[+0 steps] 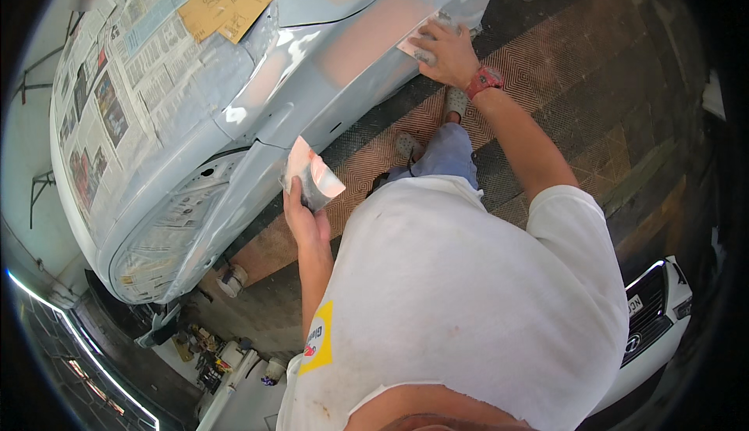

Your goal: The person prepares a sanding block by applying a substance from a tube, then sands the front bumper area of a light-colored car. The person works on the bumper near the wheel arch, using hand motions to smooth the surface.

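A grey-primed car body [312,111] with pinkish smoothed patches stands along my left and in front. My right hand [449,53], with a red watch on the wrist, presses a pale sanding sheet [407,47] against the lower side panel near its far end. The fingers bend over the sheet, and the palm hides part of it. Lower and to the left, my left hand [307,216] grips a curled pale pink and grey sheet [316,181] that looks like sandpaper. That sheet is held apart from my right hand, beside the wheel arch.
Newspaper [144,80] masks the car's upper part, with brown cardboard pieces [226,3] lying on it. Patterned matting [538,80] covers the floor under my feet. A white car's front [655,329] stands behind at right; a cluttered bench [226,365] is at lower left.
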A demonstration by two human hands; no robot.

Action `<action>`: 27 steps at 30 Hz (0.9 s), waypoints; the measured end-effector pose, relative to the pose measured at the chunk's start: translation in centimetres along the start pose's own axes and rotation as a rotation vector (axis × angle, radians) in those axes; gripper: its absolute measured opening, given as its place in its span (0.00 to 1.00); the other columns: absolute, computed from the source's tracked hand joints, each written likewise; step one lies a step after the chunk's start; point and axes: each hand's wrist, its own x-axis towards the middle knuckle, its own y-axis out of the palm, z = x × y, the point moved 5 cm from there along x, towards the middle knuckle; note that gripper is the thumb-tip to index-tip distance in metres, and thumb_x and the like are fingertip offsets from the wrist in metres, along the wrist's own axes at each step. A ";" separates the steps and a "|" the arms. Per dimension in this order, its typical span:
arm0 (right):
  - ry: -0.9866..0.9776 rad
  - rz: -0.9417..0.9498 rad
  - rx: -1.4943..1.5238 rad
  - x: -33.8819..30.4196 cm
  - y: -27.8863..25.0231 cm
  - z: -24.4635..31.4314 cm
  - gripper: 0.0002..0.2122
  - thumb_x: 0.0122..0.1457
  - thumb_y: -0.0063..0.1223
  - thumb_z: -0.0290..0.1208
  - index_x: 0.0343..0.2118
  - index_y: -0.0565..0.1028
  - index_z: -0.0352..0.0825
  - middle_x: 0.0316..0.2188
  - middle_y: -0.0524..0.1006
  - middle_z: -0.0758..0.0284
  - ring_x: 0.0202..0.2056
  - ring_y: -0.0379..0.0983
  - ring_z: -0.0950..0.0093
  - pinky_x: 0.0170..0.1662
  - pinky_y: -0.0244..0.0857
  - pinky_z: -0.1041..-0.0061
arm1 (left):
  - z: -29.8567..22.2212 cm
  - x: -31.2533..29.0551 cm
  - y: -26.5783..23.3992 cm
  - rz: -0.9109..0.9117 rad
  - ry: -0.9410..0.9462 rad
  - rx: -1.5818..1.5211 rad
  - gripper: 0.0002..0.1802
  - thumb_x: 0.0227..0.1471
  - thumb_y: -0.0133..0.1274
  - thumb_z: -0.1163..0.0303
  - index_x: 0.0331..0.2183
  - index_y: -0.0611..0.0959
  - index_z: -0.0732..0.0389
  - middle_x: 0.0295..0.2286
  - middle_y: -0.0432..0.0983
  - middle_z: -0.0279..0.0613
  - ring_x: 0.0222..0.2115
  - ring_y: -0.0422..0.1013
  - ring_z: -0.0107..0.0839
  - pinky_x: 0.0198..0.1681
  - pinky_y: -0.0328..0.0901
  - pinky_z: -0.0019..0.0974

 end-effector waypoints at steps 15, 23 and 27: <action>0.068 -0.005 0.799 -7.3 -10.3 19.9 0.19 0.61 0.55 0.29 0.56 0.78 0.49 0.56 0.75 0.67 0.61 0.70 0.61 0.59 0.65 0.50 | -1.8 -1.1 4.1 0.482 0.437 0.592 0.27 0.72 0.49 0.59 0.63 0.70 0.67 0.55 0.75 0.48 0.55 0.70 0.34 0.62 0.61 0.38; -0.240 0.130 0.268 -10.1 -13.0 27.8 0.27 0.53 0.59 0.24 0.57 0.77 0.57 0.57 0.73 0.67 0.66 0.63 0.59 0.63 0.55 0.41 | -1.8 2.1 -0.8 0.216 0.416 0.042 0.27 0.72 0.47 0.61 0.64 0.68 0.65 0.58 0.71 0.49 0.55 0.73 0.40 0.54 0.71 0.42; -0.398 -0.110 0.506 -10.4 -17.2 30.5 0.28 0.56 0.57 0.23 0.60 0.74 0.56 0.58 0.70 0.61 0.66 0.63 0.53 0.61 0.61 0.41 | -0.2 3.5 -0.7 0.570 0.126 -0.046 0.25 0.71 0.47 0.61 0.62 0.71 0.65 0.52 0.76 0.50 0.53 0.75 0.41 0.57 0.71 0.43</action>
